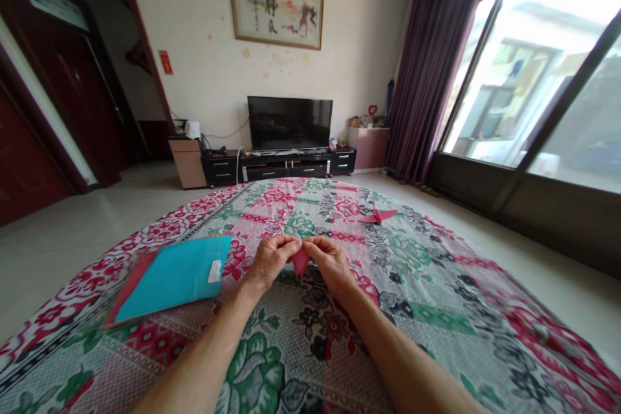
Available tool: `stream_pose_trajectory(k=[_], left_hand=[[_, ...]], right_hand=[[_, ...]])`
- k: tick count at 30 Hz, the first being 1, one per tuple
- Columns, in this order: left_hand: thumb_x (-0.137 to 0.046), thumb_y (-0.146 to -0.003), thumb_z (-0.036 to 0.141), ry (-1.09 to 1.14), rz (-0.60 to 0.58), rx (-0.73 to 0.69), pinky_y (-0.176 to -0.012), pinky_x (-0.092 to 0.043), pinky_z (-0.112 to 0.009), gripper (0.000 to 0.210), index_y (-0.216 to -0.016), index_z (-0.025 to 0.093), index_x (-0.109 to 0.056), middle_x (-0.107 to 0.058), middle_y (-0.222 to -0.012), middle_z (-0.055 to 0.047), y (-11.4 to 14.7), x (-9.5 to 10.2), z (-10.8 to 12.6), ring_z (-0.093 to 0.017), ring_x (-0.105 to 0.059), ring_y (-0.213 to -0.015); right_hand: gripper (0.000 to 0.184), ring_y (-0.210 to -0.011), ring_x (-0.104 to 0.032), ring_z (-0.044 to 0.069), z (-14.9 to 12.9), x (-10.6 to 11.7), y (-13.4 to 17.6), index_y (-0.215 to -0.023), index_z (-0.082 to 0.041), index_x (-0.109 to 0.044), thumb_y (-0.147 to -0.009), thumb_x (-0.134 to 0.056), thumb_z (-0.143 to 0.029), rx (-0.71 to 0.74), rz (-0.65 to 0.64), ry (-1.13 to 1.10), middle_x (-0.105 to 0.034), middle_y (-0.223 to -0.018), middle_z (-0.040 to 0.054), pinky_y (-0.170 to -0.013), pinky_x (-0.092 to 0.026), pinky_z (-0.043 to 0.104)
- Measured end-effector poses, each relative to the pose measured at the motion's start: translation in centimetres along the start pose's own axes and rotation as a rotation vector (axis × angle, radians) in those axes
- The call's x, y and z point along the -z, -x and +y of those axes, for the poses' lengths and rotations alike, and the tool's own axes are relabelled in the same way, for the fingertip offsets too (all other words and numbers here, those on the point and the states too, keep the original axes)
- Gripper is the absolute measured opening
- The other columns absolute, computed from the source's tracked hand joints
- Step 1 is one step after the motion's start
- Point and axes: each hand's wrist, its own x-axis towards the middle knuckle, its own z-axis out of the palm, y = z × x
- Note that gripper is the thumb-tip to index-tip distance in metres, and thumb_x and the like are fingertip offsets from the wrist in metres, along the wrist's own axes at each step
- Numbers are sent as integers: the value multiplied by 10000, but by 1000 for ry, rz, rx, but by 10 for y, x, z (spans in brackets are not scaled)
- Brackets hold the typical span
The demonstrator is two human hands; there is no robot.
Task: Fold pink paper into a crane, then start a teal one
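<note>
Between my two hands is a small folded piece of pink paper (301,261), its pointed end hanging down. My left hand (272,260) pinches its upper left edge with thumb and forefinger. On the other side my right hand (331,260) pinches the upper right edge, and the fingertips of both hands nearly meet. Farther off to the right, a folded pink paper crane (379,216) rests on the tablecloth. To the left lies a packet of coloured paper (177,278), blue on top with a white label and some red showing at its left side.
A flowered cloth (252,369) in red, green and grey covers the round table. Beyond it stand a low black cabinet (286,167) and a television (291,123). Purple curtains (422,65) and a large window are at the right.
</note>
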Motion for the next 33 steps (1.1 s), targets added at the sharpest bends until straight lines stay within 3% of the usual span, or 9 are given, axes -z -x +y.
stream_pose_trajectory(k=[6,12,19,27,33], left_hand=[[-653,-640,333,-56,78,-63,-522,-355,-213,191,-617,143,-645,-552,-536,26,-1,-1,2,-96,-459,-522],[-639,-648,319,-10,31,-29,-567,-382,-224,179,-629,141,-646,-572,-559,15,1,-1,4,-103,-478,-546],[-655,-630,312,15,46,-31,-556,-386,-217,177,-600,138,-635,-568,-543,21,1,-4,7,-96,-480,-535],[-708,-595,398,108,5,126,-525,-401,-220,307,-721,124,-649,-592,-577,13,-1,-3,2,-92,-496,-501],[-699,-601,341,76,54,54,-506,-366,-202,225,-640,127,-642,-562,-541,24,-1,1,3,-79,-461,-501]], right_hand=[[267,-487,-396,75,0,-2,1,-730,-170,-660,-678,-661,-432,-51,-59,41,-536,-555,-43,-474,-304,203],[246,-542,-447,84,4,0,-2,-680,-163,-630,-644,-695,-398,-55,-37,-60,-546,-591,-34,-554,-370,211],[260,-510,-426,78,4,-4,-2,-626,-164,-589,-624,-705,-396,-43,-1,-98,-516,-552,-43,-527,-358,206],[272,-535,-460,90,9,-5,-1,-681,-165,-606,-659,-695,-421,-34,7,-155,-548,-598,-30,-564,-393,225],[242,-534,-430,75,8,-3,-1,-716,-160,-626,-714,-654,-400,-27,-68,-40,-533,-606,-34,-535,-349,206]])
